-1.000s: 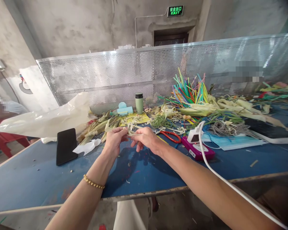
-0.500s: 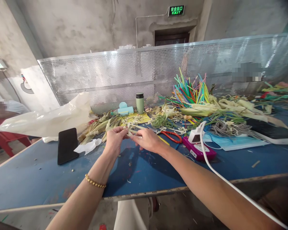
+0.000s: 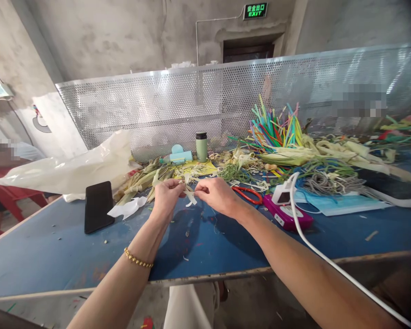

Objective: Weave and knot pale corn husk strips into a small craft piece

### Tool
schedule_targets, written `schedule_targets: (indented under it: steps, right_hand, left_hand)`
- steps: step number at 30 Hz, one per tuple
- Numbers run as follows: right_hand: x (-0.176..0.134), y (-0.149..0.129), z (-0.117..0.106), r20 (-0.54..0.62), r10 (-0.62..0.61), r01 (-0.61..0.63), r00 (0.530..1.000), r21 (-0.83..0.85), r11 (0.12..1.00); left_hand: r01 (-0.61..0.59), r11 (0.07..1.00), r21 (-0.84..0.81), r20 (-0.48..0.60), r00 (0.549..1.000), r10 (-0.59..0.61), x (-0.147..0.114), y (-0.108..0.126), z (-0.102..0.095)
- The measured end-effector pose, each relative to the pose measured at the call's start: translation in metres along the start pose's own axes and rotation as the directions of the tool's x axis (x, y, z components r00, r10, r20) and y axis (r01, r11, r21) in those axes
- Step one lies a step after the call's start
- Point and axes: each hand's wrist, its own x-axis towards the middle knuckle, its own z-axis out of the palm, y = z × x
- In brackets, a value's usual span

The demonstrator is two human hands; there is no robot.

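In the head view, my left hand [image 3: 167, 195] is closed in a pinch on a pale corn husk strip [image 3: 191, 197], which sticks out to the right of its fingertips with one end hanging down. My right hand [image 3: 216, 193] is just to the right, its thumb and fingers pinched together close to the strip. What its fingertips hold, if anything, is too small to make out. Both hands are above the blue table [image 3: 188, 246]. Scissors with red handles [image 3: 248, 195] lie right of my right hand, and dried corn husks [image 3: 137, 180] lie beyond my left hand.
Left lie a black phone [image 3: 98, 208], torn white paper [image 3: 128, 208] and a plastic bag [image 3: 71, 171]. A green cup [image 3: 202, 147] stands behind. To the right are a magenta box [image 3: 289, 214] with a white cable, a blue mask [image 3: 349, 204], cords and colourful stems [image 3: 276, 128].
My right hand has drawn away from my left hand, opening a small gap between them. The husk strip's end now hangs visibly in that gap. The camera view has shifted slightly.
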Motion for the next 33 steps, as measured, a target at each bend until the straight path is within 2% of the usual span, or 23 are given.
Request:
schedule_targets:
  steps: [3,11,17,20,23,26,28,33]
  right_hand:
    - [0.003,0.0,-0.002,-0.076,0.071,-0.076,0.995,-0.075,0.994]
    - [0.007,-0.004,-0.006,-0.076,0.235,-0.232,0.969,0.049,0.971]
    - [0.008,0.0,0.001,-0.129,0.277,-0.285,0.952,-0.054,0.957]
    - [0.007,-0.002,0.005,-0.008,0.38,-0.373,0.925,0.179,0.91]
    - [0.005,-0.005,0.008,0.187,0.482,-0.507,0.856,0.48,0.716]
    - [0.004,-0.005,0.012,0.31,0.493,-0.566,0.813,0.616,0.547]
    - [0.004,-0.005,0.015,0.313,0.49,-0.562,0.813,0.642,0.522]
    - [0.004,-0.003,0.023,0.211,0.49,-0.498,0.846,0.645,0.58]
  left_hand:
    - [0.03,1.0,-0.002,0.036,0.999,-0.03,-0.002,0.002,0.001]
    - [0.079,0.996,-0.033,0.172,0.982,-0.072,-0.008,0.006,0.003]
    - [0.135,0.988,-0.07,0.268,0.957,-0.111,-0.012,0.01,0.005]
    - [0.127,0.99,-0.068,0.282,0.954,-0.103,-0.012,0.01,0.005]
    - [0.07,0.997,-0.046,0.245,0.968,-0.056,-0.012,0.009,0.005]
    - [0.059,0.998,-0.025,0.22,0.974,-0.052,-0.011,0.009,0.004]
    - [0.068,0.998,0.007,0.216,0.974,-0.068,-0.012,0.01,0.004]
    - [0.103,0.994,0.02,0.265,0.958,-0.105,-0.013,0.01,0.004]
